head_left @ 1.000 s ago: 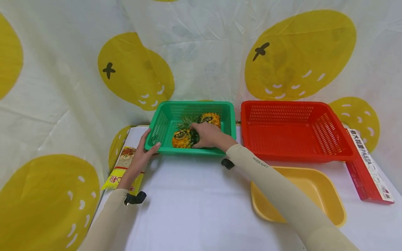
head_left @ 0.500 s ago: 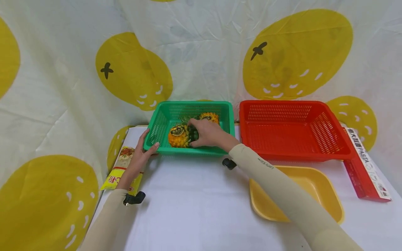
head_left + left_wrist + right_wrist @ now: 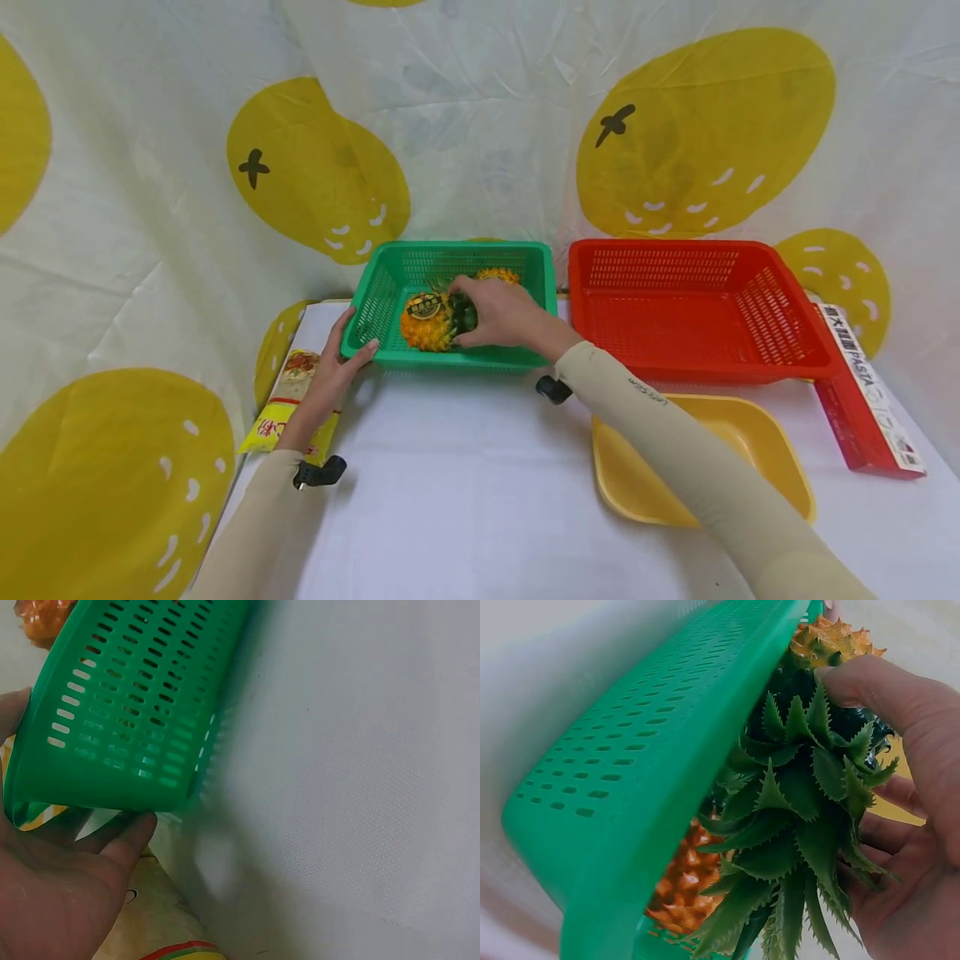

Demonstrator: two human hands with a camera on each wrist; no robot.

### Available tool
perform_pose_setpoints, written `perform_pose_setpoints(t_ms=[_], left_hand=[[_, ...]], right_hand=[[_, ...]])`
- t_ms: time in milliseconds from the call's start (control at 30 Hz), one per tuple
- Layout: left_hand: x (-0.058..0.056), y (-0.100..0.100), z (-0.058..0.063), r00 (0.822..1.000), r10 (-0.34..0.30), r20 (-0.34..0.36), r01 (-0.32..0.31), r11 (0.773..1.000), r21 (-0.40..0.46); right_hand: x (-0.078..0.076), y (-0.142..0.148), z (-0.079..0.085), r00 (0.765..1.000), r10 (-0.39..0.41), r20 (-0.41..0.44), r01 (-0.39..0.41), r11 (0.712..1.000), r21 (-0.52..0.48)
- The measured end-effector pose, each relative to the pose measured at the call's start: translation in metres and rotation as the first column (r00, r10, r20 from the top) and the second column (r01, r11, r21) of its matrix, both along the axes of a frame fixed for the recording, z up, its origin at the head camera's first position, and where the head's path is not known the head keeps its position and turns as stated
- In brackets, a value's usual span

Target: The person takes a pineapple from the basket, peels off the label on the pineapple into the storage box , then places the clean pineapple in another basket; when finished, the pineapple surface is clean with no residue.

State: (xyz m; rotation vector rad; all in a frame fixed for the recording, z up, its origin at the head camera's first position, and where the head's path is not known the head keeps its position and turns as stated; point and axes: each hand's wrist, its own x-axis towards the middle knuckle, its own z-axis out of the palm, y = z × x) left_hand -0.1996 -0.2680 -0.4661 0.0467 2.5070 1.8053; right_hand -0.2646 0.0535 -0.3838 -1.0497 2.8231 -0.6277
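In the head view my right hand (image 3: 504,315) grips a small pineapple (image 3: 425,327) with a dark label, inside the green basket (image 3: 390,358). The right wrist view shows thumb and fingers around the base of its spiky green crown (image 3: 802,802), with the orange body beyond the thumb. A second pineapple (image 3: 498,274) lies behind, mostly covered by my right hand. My left hand (image 3: 330,382) holds the basket's near left corner; in the left wrist view its thumb is at the rim and its fingers (image 3: 135,836) reach beneath the basket.
Right of the green basket stands a red basket (image 3: 600,367). A yellow tub (image 3: 772,442) sits in front of it, partly under my right forearm. A red pasta box (image 3: 870,417) lies far right. A yellow food packet (image 3: 273,421) lies left, under my left wrist. A printed curtain hangs behind.
The pineapple in my right hand has risen and tilted a little, its label turning upward and its body showing larger. My left hand keeps its place on the basket corner.
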Motion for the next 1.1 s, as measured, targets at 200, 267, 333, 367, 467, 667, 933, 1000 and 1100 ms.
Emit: perform_pose_setpoints(t_ms=[200, 267, 333, 367, 467, 667, 933, 1000, 1100], left_hand=[[-0.008, -0.007, -0.014, 1.000, 0.006, 0.011, -0.006, 1.000, 0.005], [-0.009, -0.007, -0.016, 1.000, 0.006, 0.011, -0.006, 1.000, 0.010], [-0.010, -0.008, -0.017, 1.000, 0.007, 0.011, -0.007, 1.000, 0.012], [-0.009, -0.008, -0.017, 1.000, 0.007, 0.012, -0.008, 1.000, 0.011], [-0.008, -0.007, -0.016, 1.000, 0.012, 0.019, -0.013, 1.000, 0.017], [-0.008, -0.009, -0.017, 0.999, 0.012, 0.039, -0.013, 0.999, 0.047], [-0.004, -0.007, -0.014, 0.999, 0.014, 0.030, -0.015, 0.999, 0.042], [-0.004, -0.005, -0.014, 1.000, 0.016, 0.016, -0.017, 0.999, 0.040], [-0.006, -0.005, -0.014, 1.000, 0.016, 0.017, -0.016, 0.999, 0.041]], right_hand=[[0.005, 0.006, 0.009, 1.000, -0.008, -0.015, 0.008, 1.000, -0.013], [0.007, 0.007, 0.011, 1.000, -0.010, -0.018, 0.009, 1.000, -0.017], [0.009, 0.009, 0.013, 1.000, -0.012, -0.023, 0.011, 1.000, -0.020], [0.010, 0.010, 0.014, 1.000, -0.012, -0.026, 0.012, 1.000, -0.023], [0.013, 0.012, 0.016, 0.999, -0.013, -0.039, 0.011, 0.999, -0.032], [0.023, 0.016, 0.024, 0.999, -0.004, -0.049, 0.001, 0.998, -0.062], [0.036, 0.019, 0.033, 0.998, 0.011, -0.069, -0.017, 0.995, -0.095], [0.039, 0.020, 0.034, 0.997, 0.014, -0.077, -0.022, 0.995, -0.102], [0.043, 0.021, 0.036, 0.996, 0.022, -0.083, -0.031, 0.993, -0.110]])
